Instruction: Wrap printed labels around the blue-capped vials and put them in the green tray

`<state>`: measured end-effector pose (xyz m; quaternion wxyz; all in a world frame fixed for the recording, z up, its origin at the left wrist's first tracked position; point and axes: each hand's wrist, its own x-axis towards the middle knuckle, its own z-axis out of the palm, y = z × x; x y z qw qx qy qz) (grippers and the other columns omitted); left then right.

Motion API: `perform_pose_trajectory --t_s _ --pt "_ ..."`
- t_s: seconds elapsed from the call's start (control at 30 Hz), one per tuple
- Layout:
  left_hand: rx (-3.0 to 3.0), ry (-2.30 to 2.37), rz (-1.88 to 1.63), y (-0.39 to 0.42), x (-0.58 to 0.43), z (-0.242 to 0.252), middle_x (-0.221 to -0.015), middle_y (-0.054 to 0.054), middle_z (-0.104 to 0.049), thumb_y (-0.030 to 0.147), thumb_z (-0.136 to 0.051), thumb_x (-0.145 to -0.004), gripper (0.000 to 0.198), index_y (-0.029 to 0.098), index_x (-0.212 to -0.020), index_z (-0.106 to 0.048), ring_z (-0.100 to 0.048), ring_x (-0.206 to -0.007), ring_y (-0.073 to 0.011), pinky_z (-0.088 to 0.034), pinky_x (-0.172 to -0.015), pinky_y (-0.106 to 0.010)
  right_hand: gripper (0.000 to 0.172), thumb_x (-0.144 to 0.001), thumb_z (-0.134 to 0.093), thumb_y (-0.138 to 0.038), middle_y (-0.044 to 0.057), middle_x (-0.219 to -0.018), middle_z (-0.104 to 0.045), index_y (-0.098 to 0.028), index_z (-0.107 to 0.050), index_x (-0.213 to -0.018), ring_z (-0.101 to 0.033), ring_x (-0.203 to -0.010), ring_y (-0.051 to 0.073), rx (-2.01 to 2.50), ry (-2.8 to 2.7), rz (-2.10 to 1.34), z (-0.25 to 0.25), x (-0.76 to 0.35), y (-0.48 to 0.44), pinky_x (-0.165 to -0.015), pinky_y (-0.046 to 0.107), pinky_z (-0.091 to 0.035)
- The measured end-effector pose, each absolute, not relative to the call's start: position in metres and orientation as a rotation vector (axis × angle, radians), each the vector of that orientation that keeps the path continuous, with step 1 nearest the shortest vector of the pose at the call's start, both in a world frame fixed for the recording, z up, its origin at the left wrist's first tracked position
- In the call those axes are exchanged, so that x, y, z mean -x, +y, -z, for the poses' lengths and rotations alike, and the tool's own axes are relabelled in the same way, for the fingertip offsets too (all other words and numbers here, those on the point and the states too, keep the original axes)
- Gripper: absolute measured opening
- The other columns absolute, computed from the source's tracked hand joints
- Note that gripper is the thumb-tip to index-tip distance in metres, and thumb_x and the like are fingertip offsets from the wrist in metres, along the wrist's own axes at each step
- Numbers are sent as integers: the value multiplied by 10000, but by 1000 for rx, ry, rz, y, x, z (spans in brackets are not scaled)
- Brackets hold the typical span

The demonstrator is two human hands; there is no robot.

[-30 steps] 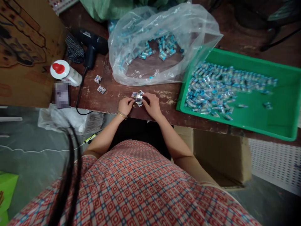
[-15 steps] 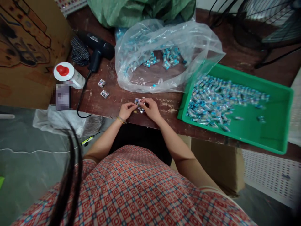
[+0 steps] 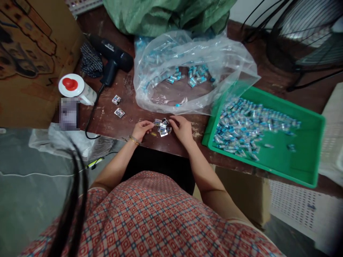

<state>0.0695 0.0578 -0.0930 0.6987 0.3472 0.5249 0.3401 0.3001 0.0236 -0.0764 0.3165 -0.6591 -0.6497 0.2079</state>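
Tabletop (image 3: 104, 123): worn, reddish-brown; a green tray (image 3: 305, 164) of blue-and-clear pieces (image 3: 238, 125) sits to our right, a clear plastic bag (image 3: 148, 103) beyond our hands.
Shiny pieces (image 3: 163, 129): a loose, overlapping pile near the front edge, between our hands.
Left hand (image 3: 139, 132): thumb and forefinger narrowly set at the pile's left side; we cannot tell whether they pinch anything.
Right hand (image 3: 183, 129): fingers bent at the pile's right side, grip likewise unclear to us.
Handling: such flat-looking pieces probably slip, so we do best with light fingertips on their edges.
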Motion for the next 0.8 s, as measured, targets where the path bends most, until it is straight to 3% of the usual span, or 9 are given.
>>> perform_pose_trajectory --t_s 0.17,0.27,0.37,0.5,0.63,0.8 --pt "-762 1147 -742 57 -68 87 -568 15 -613 449 -927 -547 406 148 -710 -709 -483 -528 -70 -328 -514 -207 283 -1019 -557 -398 103 -1108 -795 -214 -749 -1116 -719 -959 250 1772 -1539 -359 70 -354 112 -950 433 -575" --pt "-729 1110 -763 52 -69 79 -589 14 -623 465 -917 -582 413 153 -710 -678 -513 -540 -73 -351 -516 -201 259 -977 -583 -250 147 -1254 -742 -191 -706 -1197 -666 -1107 280 2005 -1515 -262 82 -389 176 -1070 488 -517" --pt "-706 1065 -791 47 -66 70 -654 -1 -665 493 -909 -606 432 158 -731 -667 -559 -578 -83 -382 -532 -202 352 -928 -586 -122 167 -1442 -619 -200 -667 -1261 -616 -1158 267 2166 -1555 -261 94 -401 208 -1074 482 -487" --pt "-766 1093 -846 41 -59 63 -704 -11 -696 500 -902 -632 421 161 -758 -687 -565 -599 -85 -405 -556 -216 277 -944 -534 -71 186 -1301 -683 -138 -676 -1172 -603 -1108 224 2126 -1596 -295 95 -392 202 -1068 428 -449" --pt "-813 1099 -875 37 -59 62 -678 -1 -680 516 -899 -637 422 162 -750 -700 -543 -587 -83 -394 -557 -223 234 -964 -528 -102 116 -1126 -739 -164 -661 -1146 -647 -1021 193 1939 -1682 -383 96 -377 169 -1007 353 -496" --pt "-876 1084 -803 30 -74 64 -659 -3 -663 538 -893 -628 436 162 -730 -696 -535 -588 -89 -375 -553 -230 208 -892 -638 -139 139 -1280 -666 -192 -680 -1088 -653 -1161 258 1894 -1755 -460 110 -367 148 -1098 439 -497"
